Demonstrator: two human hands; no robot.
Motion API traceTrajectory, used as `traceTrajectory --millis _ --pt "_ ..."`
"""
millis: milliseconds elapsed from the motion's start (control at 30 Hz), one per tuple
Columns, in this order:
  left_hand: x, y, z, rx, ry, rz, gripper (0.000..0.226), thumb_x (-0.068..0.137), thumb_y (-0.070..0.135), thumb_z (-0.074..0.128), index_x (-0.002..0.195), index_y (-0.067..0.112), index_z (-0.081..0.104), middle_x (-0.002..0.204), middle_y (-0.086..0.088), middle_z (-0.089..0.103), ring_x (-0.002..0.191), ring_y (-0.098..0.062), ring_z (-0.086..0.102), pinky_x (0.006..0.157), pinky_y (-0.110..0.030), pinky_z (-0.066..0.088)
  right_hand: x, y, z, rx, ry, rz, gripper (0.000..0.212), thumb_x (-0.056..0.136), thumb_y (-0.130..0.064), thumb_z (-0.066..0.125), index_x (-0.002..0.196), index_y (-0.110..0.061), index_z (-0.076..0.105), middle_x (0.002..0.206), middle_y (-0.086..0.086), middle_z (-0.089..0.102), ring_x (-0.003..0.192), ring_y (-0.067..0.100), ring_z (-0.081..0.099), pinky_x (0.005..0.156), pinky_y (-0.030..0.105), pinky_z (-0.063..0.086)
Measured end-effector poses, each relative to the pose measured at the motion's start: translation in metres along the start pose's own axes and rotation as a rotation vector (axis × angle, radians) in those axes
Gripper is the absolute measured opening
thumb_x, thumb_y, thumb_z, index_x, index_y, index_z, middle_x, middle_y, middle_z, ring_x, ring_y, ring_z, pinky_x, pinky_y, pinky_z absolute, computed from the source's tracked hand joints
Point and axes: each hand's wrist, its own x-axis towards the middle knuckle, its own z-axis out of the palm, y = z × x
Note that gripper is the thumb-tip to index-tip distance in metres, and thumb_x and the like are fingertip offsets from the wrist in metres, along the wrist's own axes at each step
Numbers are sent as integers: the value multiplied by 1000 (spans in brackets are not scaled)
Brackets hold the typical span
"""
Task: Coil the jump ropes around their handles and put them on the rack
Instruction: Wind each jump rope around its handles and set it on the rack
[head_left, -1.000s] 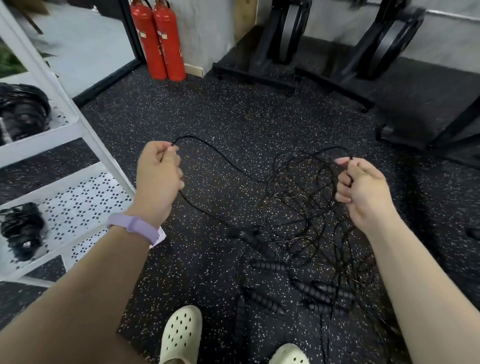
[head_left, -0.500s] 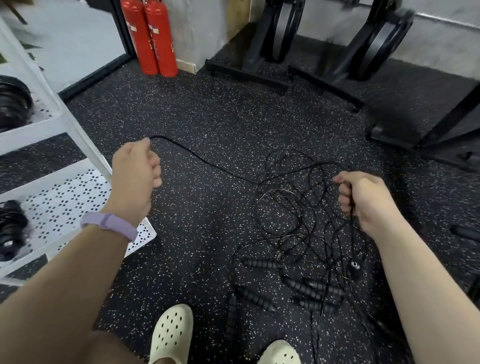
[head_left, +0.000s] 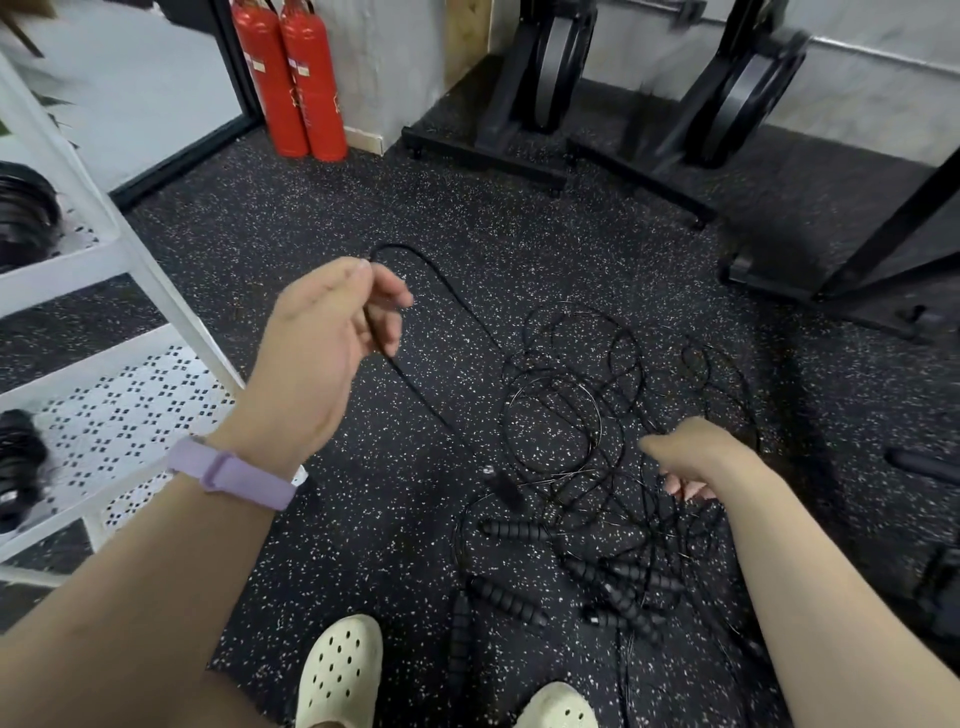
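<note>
Above the speckled floor (head_left: 363, 218), my left hand (head_left: 322, 353) pinches a black rope (head_left: 441, 421); my right hand (head_left: 696, 462) curls into the tangled jump ropes (head_left: 576, 415), grip unclear.

We note our left hand (head_left: 324, 353) now sits nearer the middle of the view than half a second ago, its fist loosened: fingers (head_left: 387, 299) part-opened, the thick black cord (head_left: 441, 283) running loosely through them rather than clenched. The cord's loop, earlier stretched out toward the tangle, now hangs down from the hand to a handle end (head_left: 506, 488) near the floor. Our right hand (head_left: 696, 462) drops from chest-high over the tangle of ropes (head_left: 576, 415) to low among the thin strands, knuckles up, fingertips (head_left: 685, 488) curled under. The tangle, lifted a second ago, lies slack on the floor.
</note>
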Motion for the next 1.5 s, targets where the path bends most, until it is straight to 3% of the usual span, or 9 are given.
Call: traceTrajectory --millis 367,500,633,700,800,900,1000,1200,1500 --pt "-14 -11 32 95 -258 -30 37 109 1 32 134 8 59 64 -5 37 58 -19 45 64 -34 45 0 -23 3 36 -24 -128 29 106 -18 48 98 3 66 66 10 66 56 22 63 51 26 48" --pt "-16 -3 39 -21 -203 -150 31 105 -2 27 101 0 57 62 -4 35 56 -19 38 55 -33 40 -12 -21 -11 421 103 -275 27 108 -45 49 112 -20 60 71 11 68 61 18 68 71 35 55" --pt "-9 -1 38 -176 -88 -368 46 108 39 33 69 15 38 63 -5 48 54 -18 41 54 -33 40 -18 -18 -30 921 68 -398 37 106 -41 55 87 -9 60 56 -2 58 51 16 60 82 39 57" --pt "-6 -8 36 -112 -76 -484 47 106 49 42 74 15 44 67 -5 56 53 -15 45 50 -29 46 -20 -14 -34 1038 12 -532 39 111 -30 48 88 0 58 53 -7 52 53 18 58 72 36 54" --pt "-5 -21 40 37 -136 -597 33 108 33 46 93 8 60 67 0 57 49 -9 45 45 -22 45 -29 -10 -38 1120 -63 -664 39 113 -20 38 122 11 60 49 -6 33 53 18 56 73 35 50" --pt "-5 -25 47 78 -193 -648 35 110 30 40 115 5 64 58 5 43 49 -8 43 47 -24 42 -38 -7 -42 1216 -155 -734 37 113 -18 36 141 -10 59 53 -5 24 49 20 46 65 33 48" --pt "-4 -26 54 6 -189 -693 35 109 35 40 102 9 62 57 6 37 48 -10 43 48 -25 42 -45 -2 -48 1302 -251 -784 41 112 -14 35 145 -23 58 54 -7 22 45 16 38 59 30 47" --pt "-4 -29 65 -110 -149 -743 42 106 47 43 75 18 45 72 -5 64 55 -15 53 57 -30 49 -57 7 -59 1320 -449 -904 48 105 -14 40 149 -28 54 54 -6 12 35 9 36 53 28 47" --pt "-6 -32 78 -174 -93 -670 29 108 26 46 104 5 66 75 -3 68 54 -11 58 51 -25 53 -66 12 -58 1240 -540 -887 50 98 -14 46 144 -29 61 51 -5 11 32 11 39 51 28 47"
